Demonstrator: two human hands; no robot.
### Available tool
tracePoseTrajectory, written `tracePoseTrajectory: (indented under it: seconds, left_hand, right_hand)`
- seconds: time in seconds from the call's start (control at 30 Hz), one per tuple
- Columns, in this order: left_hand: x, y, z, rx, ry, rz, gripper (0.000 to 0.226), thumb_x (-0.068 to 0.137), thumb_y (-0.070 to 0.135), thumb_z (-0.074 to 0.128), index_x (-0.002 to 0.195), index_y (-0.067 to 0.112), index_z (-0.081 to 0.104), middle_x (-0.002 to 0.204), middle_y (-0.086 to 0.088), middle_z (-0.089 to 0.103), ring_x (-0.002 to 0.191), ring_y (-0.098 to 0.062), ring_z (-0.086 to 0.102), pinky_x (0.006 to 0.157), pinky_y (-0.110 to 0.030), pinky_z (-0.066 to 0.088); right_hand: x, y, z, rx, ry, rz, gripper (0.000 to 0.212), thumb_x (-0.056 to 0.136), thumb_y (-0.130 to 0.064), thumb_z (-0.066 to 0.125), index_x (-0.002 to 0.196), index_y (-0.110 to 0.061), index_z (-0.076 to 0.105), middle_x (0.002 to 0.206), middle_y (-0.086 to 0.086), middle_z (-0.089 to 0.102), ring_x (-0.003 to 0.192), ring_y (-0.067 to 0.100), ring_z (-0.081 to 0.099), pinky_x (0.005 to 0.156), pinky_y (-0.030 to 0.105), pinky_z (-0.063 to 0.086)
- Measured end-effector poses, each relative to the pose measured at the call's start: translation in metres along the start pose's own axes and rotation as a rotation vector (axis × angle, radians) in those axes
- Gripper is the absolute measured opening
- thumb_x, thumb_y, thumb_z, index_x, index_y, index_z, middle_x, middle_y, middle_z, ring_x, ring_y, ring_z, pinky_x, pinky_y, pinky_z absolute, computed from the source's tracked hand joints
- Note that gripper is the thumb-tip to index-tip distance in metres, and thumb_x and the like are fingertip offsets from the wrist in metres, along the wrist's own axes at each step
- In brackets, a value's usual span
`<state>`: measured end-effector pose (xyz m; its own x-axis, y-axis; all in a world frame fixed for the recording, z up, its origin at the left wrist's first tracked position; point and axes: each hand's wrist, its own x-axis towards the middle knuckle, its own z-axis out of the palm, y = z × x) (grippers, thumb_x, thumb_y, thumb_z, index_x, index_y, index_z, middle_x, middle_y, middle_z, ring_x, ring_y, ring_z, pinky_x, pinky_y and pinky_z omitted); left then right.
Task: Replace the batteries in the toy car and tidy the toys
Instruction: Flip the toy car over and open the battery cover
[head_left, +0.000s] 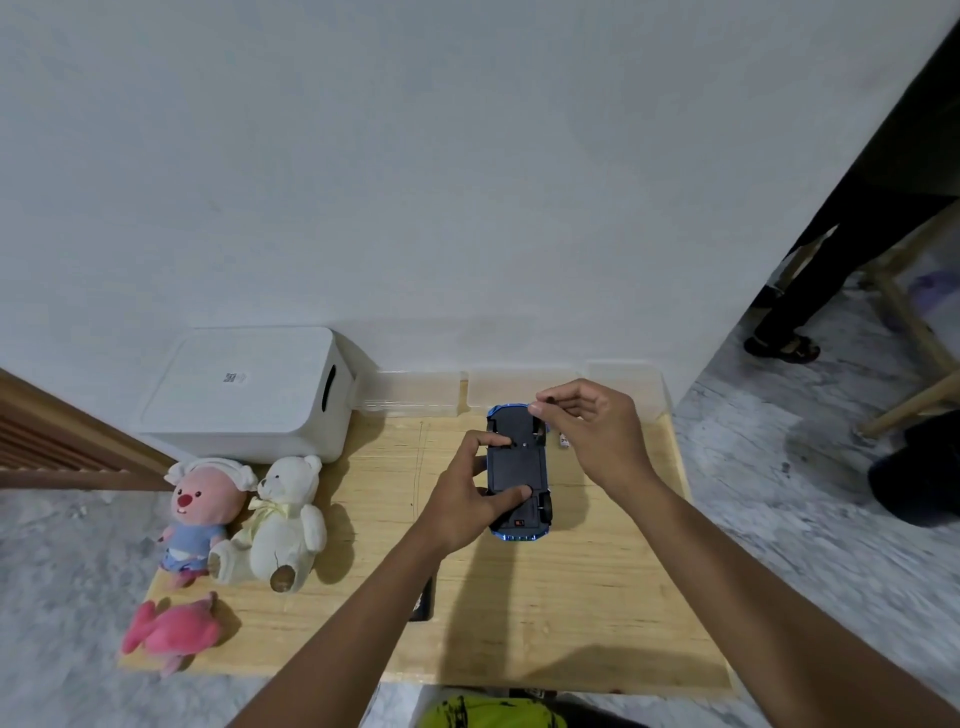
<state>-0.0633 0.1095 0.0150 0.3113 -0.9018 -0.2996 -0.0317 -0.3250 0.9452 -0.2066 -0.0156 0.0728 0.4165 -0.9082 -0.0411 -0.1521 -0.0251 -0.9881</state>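
A blue toy car (519, 470) lies upside down on the wooden table (545, 613), its dark underside facing up. My left hand (470, 493) grips the car from the left, thumb and fingers pressed on the underside. My right hand (592, 421) hovers over the car's far end, thumb and forefinger pinching something small and dark that I cannot make out. A small white object, perhaps a battery (564, 441), lies just right of the car. Three plush toys sit at the table's left: a pink-faced one (200, 512), a white bear (283, 522) and a pink one (174, 631).
A white lidded storage box (249, 395) stands at the back left. Clear plastic containers (467, 392) line the wall behind the car. A dark flat object (423, 603) lies partly under my left forearm. Another person's legs (810, 291) and wooden furniture (909, 332) are at the right.
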Motion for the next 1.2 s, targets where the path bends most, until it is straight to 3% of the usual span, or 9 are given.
tracePoseTrajectory:
  seconds: [0.13, 0.33, 0.7, 1.2]
  left_hand:
    - [0.002, 0.0003, -0.0008, 0.013, 0.01, 0.008, 0.055, 0.082, 0.014, 0.086, 0.119, 0.035, 0.052, 0.118, -0.006, 0.068, 0.1, -0.017, 0.072, 0.082, -0.05, 0.064]
    - [0.0029, 0.0042, -0.0013, 0.003, 0.016, 0.008, 0.053, 0.083, 0.013, 0.085, 0.12, 0.032, 0.052, 0.117, -0.005, 0.068, 0.093, -0.012, 0.073, 0.081, -0.049, 0.064]
    - [0.0024, 0.0027, -0.0024, -0.02, 0.017, 0.008, 0.053, 0.083, 0.013, 0.086, 0.12, 0.032, 0.053, 0.117, -0.007, 0.067, 0.111, -0.019, 0.067, 0.081, -0.049, 0.064]
    - [-0.0022, 0.0021, -0.0004, 0.012, 0.031, 0.013, 0.052, 0.084, 0.012, 0.085, 0.121, 0.029, 0.052, 0.116, -0.008, 0.068, 0.106, -0.011, 0.068, 0.079, -0.044, 0.065]
  right_hand:
    - [-0.0009, 0.0047, 0.0027, -0.013, 0.016, -0.016, 0.012, 0.076, -0.017, 0.087, 0.084, -0.013, 0.078, 0.082, -0.006, 0.077, 0.074, 0.004, 0.069, 0.062, 0.016, 0.052]
    - [0.0016, 0.0053, 0.0033, -0.004, 0.03, -0.045, 0.011, 0.076, -0.015, 0.087, 0.084, -0.013, 0.078, 0.082, -0.006, 0.077, 0.075, 0.007, 0.071, 0.067, 0.018, 0.055]
    - [0.003, 0.0077, 0.0067, 0.006, 0.014, -0.053, 0.011, 0.077, -0.015, 0.087, 0.082, -0.013, 0.078, 0.08, -0.005, 0.077, 0.072, 0.005, 0.069, 0.059, 0.014, 0.05]
    - [-0.0012, 0.0105, 0.0063, -0.045, -0.036, -0.094, 0.011, 0.076, -0.015, 0.087, 0.081, -0.015, 0.077, 0.08, -0.006, 0.076, 0.074, 0.007, 0.07, 0.073, 0.019, 0.056]
